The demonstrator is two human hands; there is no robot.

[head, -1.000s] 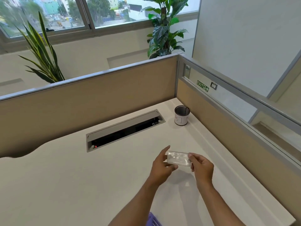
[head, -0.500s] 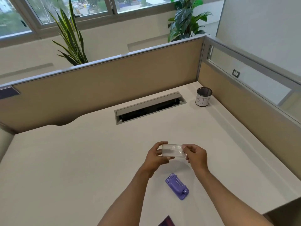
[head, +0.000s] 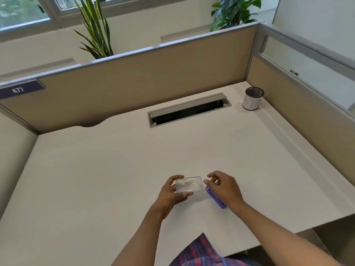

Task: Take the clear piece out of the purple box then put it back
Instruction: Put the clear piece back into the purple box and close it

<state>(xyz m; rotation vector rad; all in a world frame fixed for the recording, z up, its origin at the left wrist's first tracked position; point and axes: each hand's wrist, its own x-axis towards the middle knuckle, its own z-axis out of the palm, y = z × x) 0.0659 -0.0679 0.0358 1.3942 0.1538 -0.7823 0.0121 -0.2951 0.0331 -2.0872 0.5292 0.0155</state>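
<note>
A clear rectangular piece (head: 189, 184) is held above the white desk by my left hand (head: 172, 195), thumb under it and fingers along its far left edge. My right hand (head: 223, 186) hovers just right of the piece, apart from it, with fingers curled and nothing in them. The purple box (head: 216, 199) lies flat on the desk under my right hand, which hides most of it; only its left edge and near corner show.
The white desk (head: 115, 169) has a grey cable slot (head: 189, 110) at the back and a mesh cup labelled BIN (head: 253, 98) at the back right. Tan partitions (head: 144, 81) wall the back and right sides. The desk's front edge runs below my arms.
My right hand has let go of the clear piece, which my left hand now holds alone. The head camera tilted down, and my right hand now covers the purple box.
</note>
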